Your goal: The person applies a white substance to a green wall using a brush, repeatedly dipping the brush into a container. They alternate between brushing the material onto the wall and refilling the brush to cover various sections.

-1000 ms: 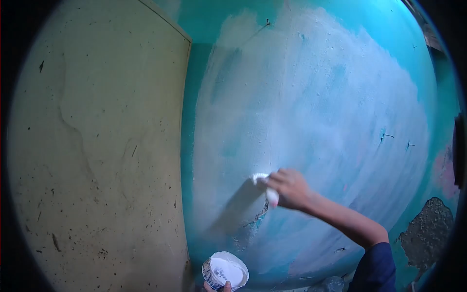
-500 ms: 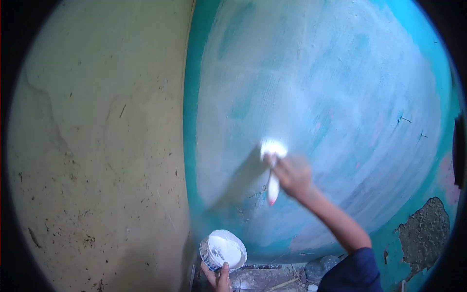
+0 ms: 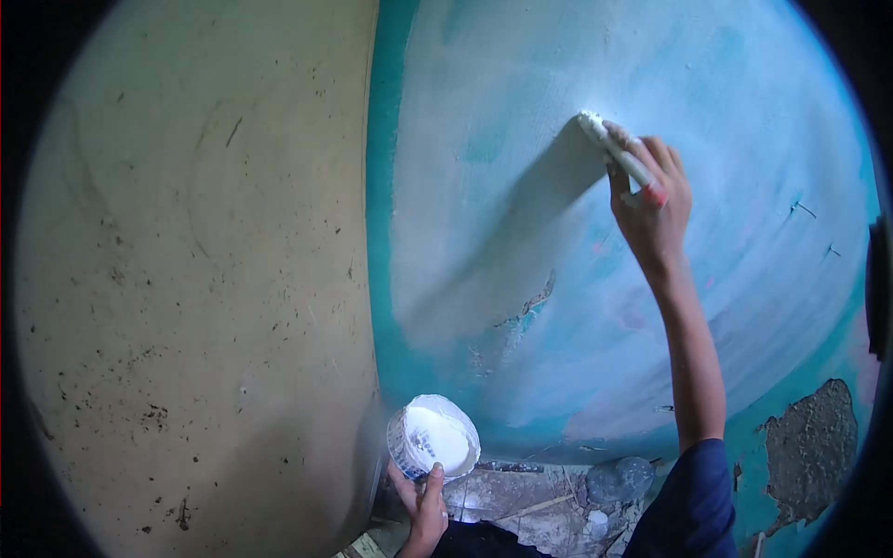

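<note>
My right hand [image 3: 653, 191] is closed round the handle of a paintbrush [image 3: 621, 156], its white-coated bristles against the wall. The turquoise wall [image 3: 521, 214] carries a streaky whitish coat, with turquoise showing through in patches and along its edges. Low in the view, my left hand [image 3: 426, 507] grips a small tub of white paint [image 3: 433, 439] from below, thumb over the near side. White paint is smeared on the tub's rim and inner wall. The tub is tilted so that its inside faces me.
A dirty beige wall or panel [image 3: 205, 279] stands on the left, meeting the turquoise wall in a corner. Two nails [image 3: 804, 209] stick out at the right. Bare cement [image 3: 811, 456] shows where plaster has broken off. A grey stone-like lump [image 3: 619, 480] and debris lie on the floor.
My right hand has moved the paintbrush up and to the right across the wall, and the brush has turned. The tub in my left hand sits slightly higher in view.
</note>
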`<action>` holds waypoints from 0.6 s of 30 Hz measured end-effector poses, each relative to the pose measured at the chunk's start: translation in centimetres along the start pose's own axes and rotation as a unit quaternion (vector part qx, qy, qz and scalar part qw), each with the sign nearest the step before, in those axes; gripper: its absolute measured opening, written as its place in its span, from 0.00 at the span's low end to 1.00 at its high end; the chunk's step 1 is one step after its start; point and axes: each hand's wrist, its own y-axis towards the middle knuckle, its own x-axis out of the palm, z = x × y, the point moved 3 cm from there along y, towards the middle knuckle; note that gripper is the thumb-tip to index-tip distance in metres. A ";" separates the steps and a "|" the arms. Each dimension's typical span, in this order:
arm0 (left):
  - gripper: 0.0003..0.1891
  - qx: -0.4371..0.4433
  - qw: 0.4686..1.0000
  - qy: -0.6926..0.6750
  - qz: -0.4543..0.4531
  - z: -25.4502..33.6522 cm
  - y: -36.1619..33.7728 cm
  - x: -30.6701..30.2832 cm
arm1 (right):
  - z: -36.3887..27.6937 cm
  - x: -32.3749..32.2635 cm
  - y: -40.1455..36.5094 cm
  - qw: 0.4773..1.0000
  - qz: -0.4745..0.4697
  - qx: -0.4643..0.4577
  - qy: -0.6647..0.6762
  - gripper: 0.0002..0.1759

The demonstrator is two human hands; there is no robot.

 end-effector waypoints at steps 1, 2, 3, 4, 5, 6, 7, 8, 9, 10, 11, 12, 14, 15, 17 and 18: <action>0.44 0.002 1.000 0.009 0.005 0.0 0.0 0.0 | -0.8 0.3 -1.4 1.000 -0.014 -0.024 -0.014 0.27; 0.44 0.000 1.000 0.010 0.010 0.2 -0.1 0.0 | -1.9 0.6 -3.8 0.998 -0.028 -0.049 -0.029 0.27; 0.44 -0.010 1.000 0.001 0.014 0.5 -0.2 0.3 | -2.9 1.9 -7.3 0.995 -0.056 -0.073 -0.044 0.27; 0.44 -0.020 1.000 -0.009 0.018 0.6 -0.3 0.3 | -4.5 3.0 -10.7 0.992 -0.038 -0.108 -0.052 0.26; 0.44 -0.021 0.999 -0.008 0.022 0.4 -0.3 0.0 | -6.3 3.9 -14.1 0.992 -0.076 -0.102 -0.019 0.25; 0.43 -0.015 1.000 0.010 0.009 0.2 -0.3 -0.4 | -8.1 4.5 -17.4 0.987 -0.120 -0.110 -0.004 0.24; 0.41 -0.008 1.000 0.029 -0.005 0.2 -0.2 -0.6 | -9.7 4.7 -20.0 0.982 -0.146 -0.122 0.004 0.24; 0.41 -0.008 0.999 0.032 -0.002 0.4 -0.2 -0.5 | -11.0 4.8 -22.2 0.977 -0.182 -0.109 0.023 0.25; 0.43 -0.007 1.000 0.014 0.008 0.6 -0.2 -0.3 | -12.1 4.9 -23.8 0.971 -0.214 -0.093 0.044 0.25; 0.46 -0.005 1.000 -0.004 0.018 0.8 -0.3 -0.1 | -12.7 4.9 -25.2 0.971 -0.216 -0.091 0.047 0.25; 0.46 -0.006 1.000 0.000 0.018 0.9 -0.4 -0.2 | -13.1 5.2 -26.6 0.959 -0.266 -0.060 0.078 0.24; 0.46 -0.007 1.000 -0.003 0.021 1.0 -0.4 -0.2 | -13.7 5.0 -27.2 0.943 -0.313 -0.030 0.109 0.23; 0.46 -0.005 1.000 -0.008 0.026 1.0 -0.2 -0.1 | -14.5 3.7 -27.8 0.945 -0.284 0.019 0.164 0.24; 0.47 -0.004 1.000 -0.011 0.020 1.1 -0.2 0.0 | -14.8 2.9 -28.0 0.934 -0.287 0.088 0.192 0.23; 0.47 -0.006 1.000 -0.007 0.021 1.5 -0.3 0.0 | -15.2 2.2 -31.1 0.856 -0.305 0.296 0.296 0.18; 0.47 -0.012 0.999 -0.014 0.026 1.8 -0.2 0.4 | -15.7 1.7 -31.5 0.851 -0.309 0.302 0.300 0.18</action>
